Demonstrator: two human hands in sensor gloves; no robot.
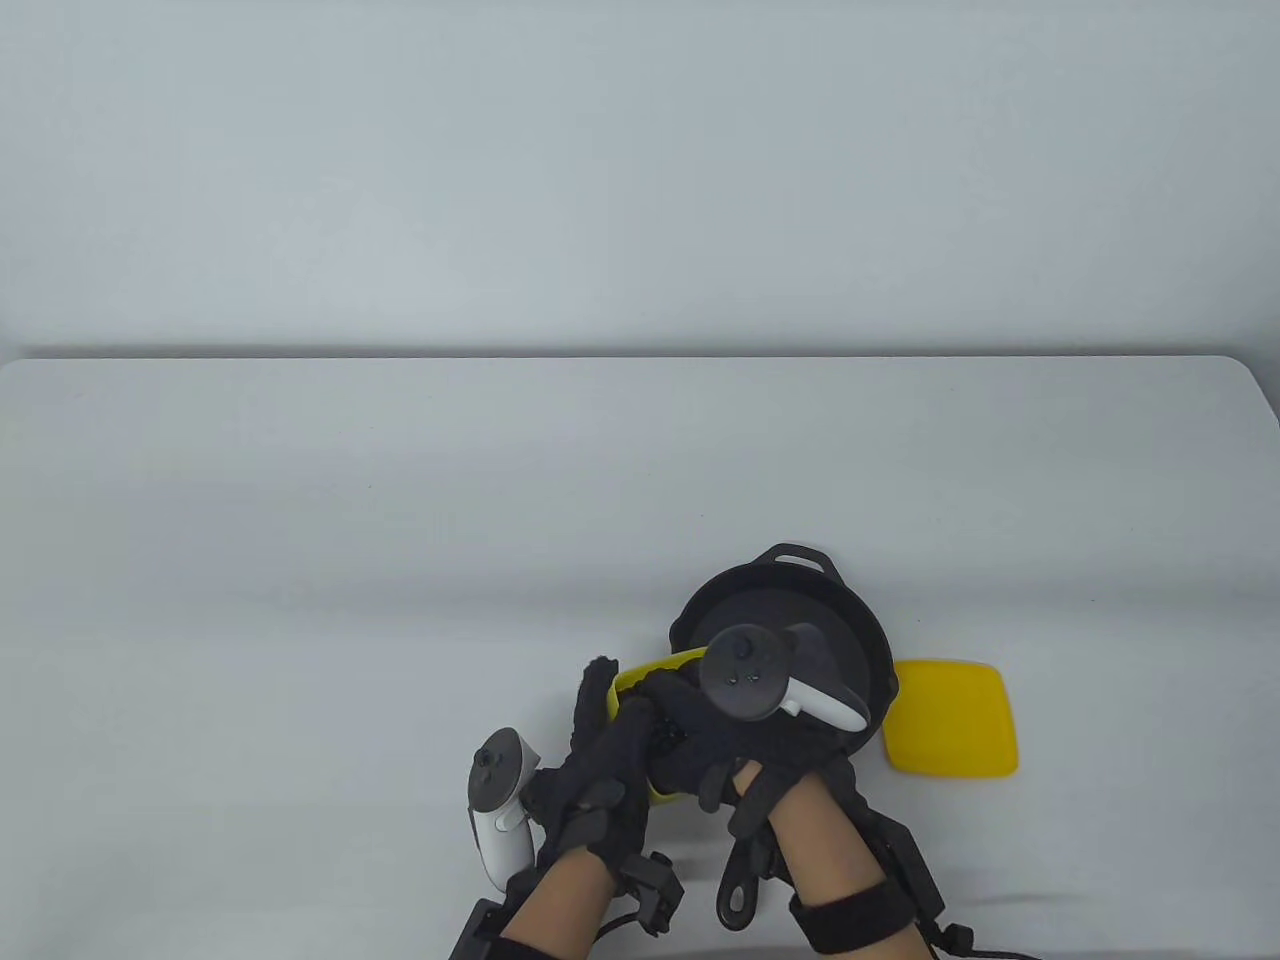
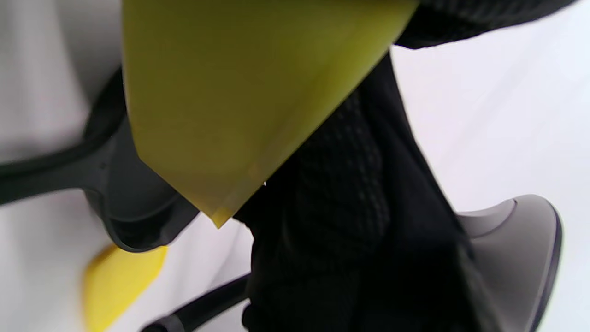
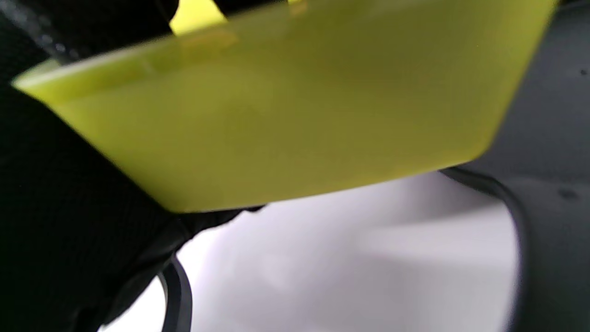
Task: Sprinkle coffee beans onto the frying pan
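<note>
Hands (image 1: 640,760) grip yellow container (image 1: 640,685) — white table (image 1: 300,600), pale wall (image 1: 640,170).

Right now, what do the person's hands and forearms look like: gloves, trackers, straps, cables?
Both hands wear black mesh-textured gloves. The left hand carries a white tracker with a grey round head; the right hand carries a dark grey round-headed tracker with a white handle. The forearms are bare, without sleeves. Black boxy modules sit at the wrists, a wide black strap wraps the right forearm, and thin black cables trail off.
</note>
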